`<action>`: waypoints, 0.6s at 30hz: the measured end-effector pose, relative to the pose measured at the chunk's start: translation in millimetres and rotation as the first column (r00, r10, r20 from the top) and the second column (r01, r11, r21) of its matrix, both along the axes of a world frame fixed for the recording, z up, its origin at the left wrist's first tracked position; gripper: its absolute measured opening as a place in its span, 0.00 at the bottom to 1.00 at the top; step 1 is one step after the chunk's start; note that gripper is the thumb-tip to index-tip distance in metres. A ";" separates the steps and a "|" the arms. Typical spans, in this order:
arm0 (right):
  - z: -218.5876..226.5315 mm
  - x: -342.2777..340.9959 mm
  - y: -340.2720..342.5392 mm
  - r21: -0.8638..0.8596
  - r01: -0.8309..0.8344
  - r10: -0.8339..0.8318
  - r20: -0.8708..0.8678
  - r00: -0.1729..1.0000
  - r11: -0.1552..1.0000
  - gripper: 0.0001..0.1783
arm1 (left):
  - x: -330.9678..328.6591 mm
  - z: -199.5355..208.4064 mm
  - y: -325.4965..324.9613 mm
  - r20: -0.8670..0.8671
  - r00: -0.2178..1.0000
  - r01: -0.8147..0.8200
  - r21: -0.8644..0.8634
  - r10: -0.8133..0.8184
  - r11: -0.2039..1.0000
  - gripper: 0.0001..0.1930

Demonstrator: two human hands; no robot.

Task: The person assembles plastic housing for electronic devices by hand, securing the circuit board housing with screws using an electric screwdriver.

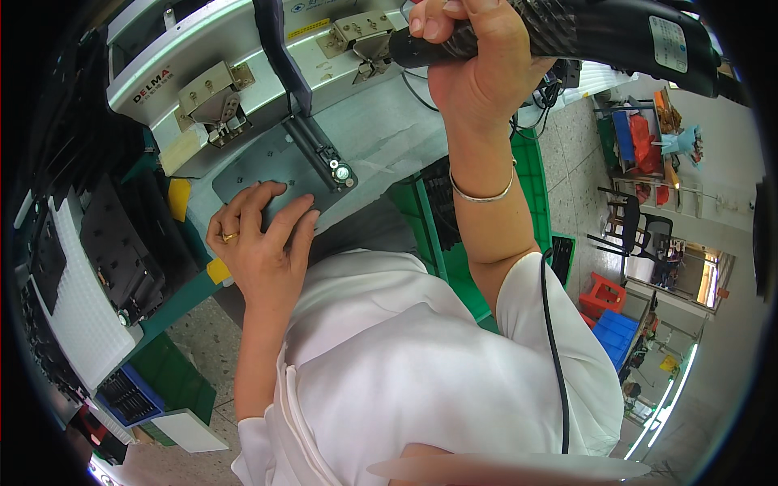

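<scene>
High at the upper right, my right hand [486,69] is wrapped around a black electric screwdriver [612,36] with a white label on its body. The tool lies roughly level, and its tip is not plain to see. My left hand [263,231] has its fingers bent and apart, with the fingertips resting on a flat dark grey plate [255,168] on the workbench. A dark bar mechanism [312,147] runs along the plate's right side and ends in a round silver piece [341,172]. My left palm faces down over the plate's near edge.
Beyond the plate stands a silver metal fixture [324,61] with several latch blocks. More dark plates [121,251] lie at the left on a white ribbed sheet [77,316]. Green crates [531,186] stand below the bench. A black cable [555,356] hangs over my white shirt.
</scene>
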State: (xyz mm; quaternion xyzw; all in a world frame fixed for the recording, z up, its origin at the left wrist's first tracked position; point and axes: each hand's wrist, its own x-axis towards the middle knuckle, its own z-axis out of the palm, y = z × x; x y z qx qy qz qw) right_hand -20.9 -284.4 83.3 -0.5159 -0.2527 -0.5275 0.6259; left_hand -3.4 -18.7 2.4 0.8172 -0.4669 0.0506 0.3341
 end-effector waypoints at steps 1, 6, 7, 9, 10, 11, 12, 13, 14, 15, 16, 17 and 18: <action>-0.4 0.7 -0.5 0.003 -0.021 0.021 0.016 1.000 1.000 0.31 | 0.2 -0.5 -0.3 -0.005 1.000 0.001 -0.004 -0.001 1.000 0.08; 13.1 -10.6 25.6 0.122 0.129 -0.106 -0.175 0.979 0.984 0.31 | 0.3 -0.2 -0.2 -0.006 1.000 0.000 -0.006 0.000 1.000 0.08; 17.1 -14.3 34.1 0.189 0.286 -0.207 -0.351 0.913 0.939 0.31 | 0.3 -0.5 0.2 -0.006 1.000 -0.002 -0.006 0.002 1.000 0.08; 5.2 -3.1 11.3 0.123 0.132 -0.110 -0.177 0.978 0.984 0.31 | 0.1 -0.3 0.2 -0.005 1.000 -0.003 -0.007 0.003 1.000 0.08; 2.3 1.1 4.6 0.030 -0.011 0.011 -0.006 1.000 0.999 0.31 | 0.3 -0.1 -0.2 -0.006 1.000 -0.001 -0.005 0.001 1.000 0.08; 0.5 -0.2 3.2 0.030 -0.010 0.010 -0.007 1.000 1.000 0.31 | 0.5 0.1 -0.6 -0.008 1.000 0.002 -0.004 -0.002 1.000 0.09; 0.2 -1.0 3.4 0.046 0.005 -0.003 -0.041 0.999 0.999 0.31 | 0.3 0.4 -0.6 -0.009 1.000 0.001 -0.003 -0.001 1.000 0.09; 0.0 -1.7 3.6 0.061 0.020 -0.015 -0.076 0.997 0.998 0.31 | 0.1 0.7 -0.7 -0.010 1.000 -0.002 -0.005 0.002 1.000 0.08; 0.9 -1.7 3.8 0.062 0.019 -0.014 -0.076 0.997 0.998 0.31 | -0.2 0.9 -0.6 -0.010 1.000 -0.005 -0.007 0.005 1.000 0.08; 3.1 -1.4 4.3 0.037 0.025 -0.021 -0.108 0.994 0.999 0.30 | 0.0 0.4 -0.1 -0.011 1.000 -0.005 -0.006 0.005 1.000 0.08; 5.7 -1.2 4.9 0.011 0.030 -0.028 -0.139 0.990 0.999 0.30 | 0.6 -0.2 0.8 0.000 1.000 0.005 -0.004 -0.005 1.000 0.09; 9.1 -1.1 5.8 0.012 0.030 -0.028 -0.139 0.990 0.999 0.30 | 0.4 -0.5 1.9 0.012 1.000 0.015 -0.001 -0.015 1.000 0.11; 13.3 -0.8 6.6 -0.007 0.029 -0.030 -0.211 0.977 1.000 0.30 | 0.4 0.4 2.6 0.011 1.000 0.017 -0.002 -0.017 1.000 0.11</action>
